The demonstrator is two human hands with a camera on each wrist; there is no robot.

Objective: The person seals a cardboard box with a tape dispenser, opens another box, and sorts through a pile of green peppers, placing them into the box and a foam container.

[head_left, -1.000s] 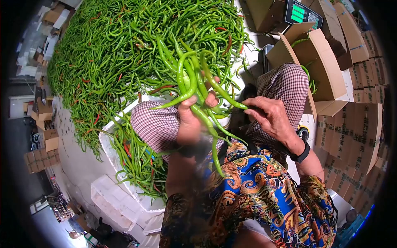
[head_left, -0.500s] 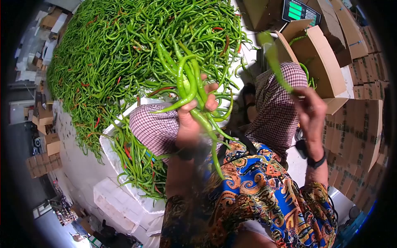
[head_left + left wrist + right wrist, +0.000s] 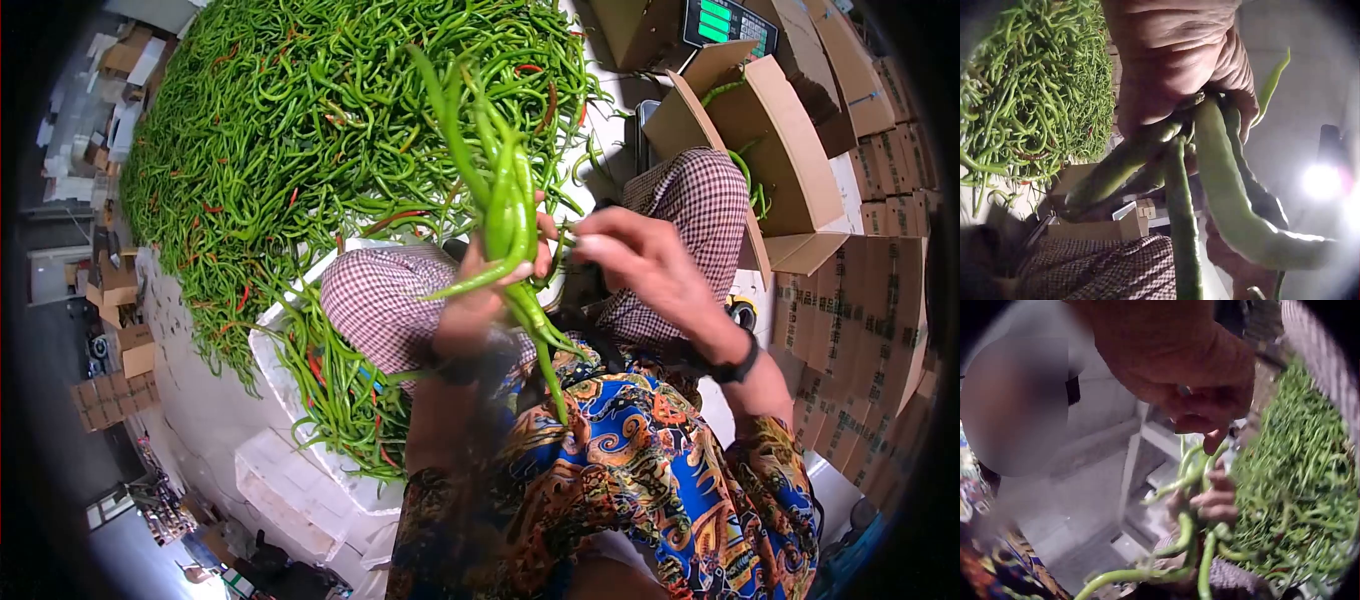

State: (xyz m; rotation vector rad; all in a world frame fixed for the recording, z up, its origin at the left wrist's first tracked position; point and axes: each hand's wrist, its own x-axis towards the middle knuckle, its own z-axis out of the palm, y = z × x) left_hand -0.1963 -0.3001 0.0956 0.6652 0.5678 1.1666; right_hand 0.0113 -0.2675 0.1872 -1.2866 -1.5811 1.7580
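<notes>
My left hand [image 3: 485, 295] grips a bunch of long green chili peppers [image 3: 508, 205] above the lap, their ends sticking out above and below the fist. In the left wrist view several thick chili peppers [image 3: 1222, 181] hang out of the curled fingers. My right hand [image 3: 655, 275] is close on the right of the bunch, blurred, with fingertips right at a thin dark green chili pepper [image 3: 562, 243]. In the right wrist view its fingertips [image 3: 1213, 442] overlap the top of the bunch; I cannot tell whether they pinch a pepper.
A large heap of green chili peppers [image 3: 270, 130], with some red ones, spreads out in front. By the left knee stands a white foam box [image 3: 275, 365] holding more peppers. An open cardboard box [image 3: 795, 150] with a few peppers is on the right, near a scale display [image 3: 735, 25].
My right hand pinched a chili pepper at the bunch, raised it toward the cardboard box, and is now back beside the bunch without it. The left hand's bunch has tilted more upright and shifted right.
</notes>
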